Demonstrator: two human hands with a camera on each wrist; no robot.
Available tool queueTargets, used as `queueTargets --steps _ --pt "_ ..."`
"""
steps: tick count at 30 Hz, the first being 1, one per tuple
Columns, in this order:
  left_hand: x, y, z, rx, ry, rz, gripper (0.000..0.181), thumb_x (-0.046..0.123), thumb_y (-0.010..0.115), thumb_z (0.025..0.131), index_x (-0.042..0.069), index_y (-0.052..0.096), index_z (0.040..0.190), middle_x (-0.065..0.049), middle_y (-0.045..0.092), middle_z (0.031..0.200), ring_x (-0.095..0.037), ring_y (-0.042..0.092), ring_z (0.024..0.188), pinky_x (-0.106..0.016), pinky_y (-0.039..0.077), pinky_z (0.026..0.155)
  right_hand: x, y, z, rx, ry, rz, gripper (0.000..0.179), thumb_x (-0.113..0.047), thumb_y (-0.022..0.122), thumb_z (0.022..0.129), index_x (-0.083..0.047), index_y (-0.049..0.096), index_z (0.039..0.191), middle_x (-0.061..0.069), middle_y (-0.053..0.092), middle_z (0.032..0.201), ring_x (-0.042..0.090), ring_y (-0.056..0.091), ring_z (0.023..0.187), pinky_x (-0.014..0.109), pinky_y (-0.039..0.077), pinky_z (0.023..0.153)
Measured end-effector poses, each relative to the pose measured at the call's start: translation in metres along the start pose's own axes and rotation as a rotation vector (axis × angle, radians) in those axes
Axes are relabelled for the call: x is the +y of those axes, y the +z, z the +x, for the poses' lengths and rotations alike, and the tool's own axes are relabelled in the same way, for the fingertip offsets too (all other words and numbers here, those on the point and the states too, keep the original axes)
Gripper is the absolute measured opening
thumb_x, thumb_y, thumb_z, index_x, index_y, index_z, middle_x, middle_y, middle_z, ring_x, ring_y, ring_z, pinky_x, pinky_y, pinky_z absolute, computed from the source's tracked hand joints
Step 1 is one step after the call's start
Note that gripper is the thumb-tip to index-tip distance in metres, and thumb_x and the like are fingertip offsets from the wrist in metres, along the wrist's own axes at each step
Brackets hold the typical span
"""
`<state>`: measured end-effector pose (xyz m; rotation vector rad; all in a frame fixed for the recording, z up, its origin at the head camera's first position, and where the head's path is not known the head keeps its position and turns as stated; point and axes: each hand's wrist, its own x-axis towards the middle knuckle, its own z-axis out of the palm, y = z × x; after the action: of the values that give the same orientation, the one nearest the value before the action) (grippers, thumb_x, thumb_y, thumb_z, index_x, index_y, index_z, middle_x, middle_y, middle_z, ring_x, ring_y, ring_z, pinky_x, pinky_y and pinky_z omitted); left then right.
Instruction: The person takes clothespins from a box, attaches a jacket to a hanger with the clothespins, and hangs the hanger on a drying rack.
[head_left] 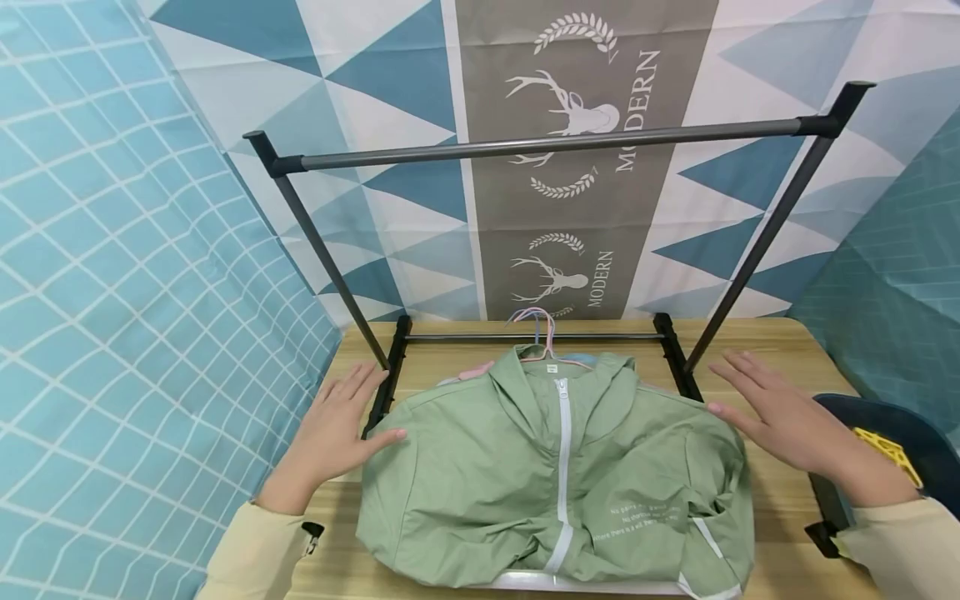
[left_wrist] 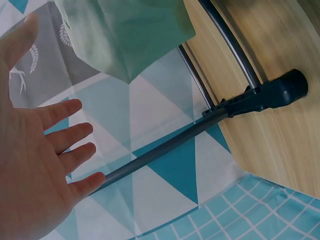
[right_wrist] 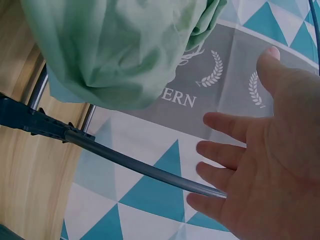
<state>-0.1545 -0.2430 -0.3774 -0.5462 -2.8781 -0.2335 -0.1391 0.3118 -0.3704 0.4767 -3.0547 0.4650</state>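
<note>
A light green zip-up jacket (head_left: pixel 472 475) with a white zipper (head_left: pixel 564 450) lies spread between my hands. Pink and blue hanger hooks (head_left: pixel 551 327) rise at its collar. My left hand (head_left: pixel 337 429) is held beside the jacket's left shoulder, fingers straight and spread, holding nothing. On the other side, my right hand (head_left: pixel 787 421) has its fingers extended near the right shoulder. In the wrist views, the left palm (left_wrist: pixel 35 170) and right palm (right_wrist: pixel 270 160) show apart from the fabric. What lies under the jacket is mostly hidden.
A black metal clothes rack (head_left: pixel 480 150) stands on the wooden table (head_left: pixel 780 333) behind the jacket. A white edge (head_left: pixel 600 585) shows below the hem. At right sits a dark container (head_left: pixel 930 442) with something yellow (head_left: pixel 885 450). Patterned cloth (head_left: pixel 120 292) hangs around.
</note>
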Motion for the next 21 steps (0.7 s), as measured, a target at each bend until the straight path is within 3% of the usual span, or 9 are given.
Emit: queueTargets --steps 9,16,21 --pt "0.003 0.003 0.007 0.007 0.039 0.006 0.083 0.061 0.066 0.079 0.011 0.046 0.142 -0.013 0.055 0.139 -0.035 0.049 0.131 -0.056 0.034 0.109 -0.004 -0.005 0.008 -0.064 0.024 -0.045 0.067 -0.047 0.053 0.096 -0.001 0.04 0.143 0.033 0.035 0.146 0.055 0.036 0.128 0.07 0.034 0.097" --pt "0.008 0.005 0.011 -0.04 0.057 -0.038 0.078 0.057 0.065 0.082 0.007 0.048 0.14 -0.015 0.058 0.135 -0.035 0.053 0.127 -0.056 0.033 0.109 -0.009 -0.003 0.013 -0.067 -0.041 -0.039 0.058 -0.034 0.061 0.094 0.003 0.046 0.138 0.032 0.052 0.134 0.051 0.051 0.12 0.063 0.044 0.092" --pt "0.013 0.008 0.013 -0.034 0.074 -0.039 0.073 0.053 0.064 0.084 0.006 0.05 0.138 -0.014 0.061 0.131 -0.033 0.057 0.122 -0.055 0.035 0.108 -0.016 0.002 0.016 -0.075 -0.053 -0.025 0.057 -0.034 0.063 0.092 0.003 0.051 0.134 0.031 0.055 0.131 0.049 0.055 0.116 0.06 0.047 0.09"
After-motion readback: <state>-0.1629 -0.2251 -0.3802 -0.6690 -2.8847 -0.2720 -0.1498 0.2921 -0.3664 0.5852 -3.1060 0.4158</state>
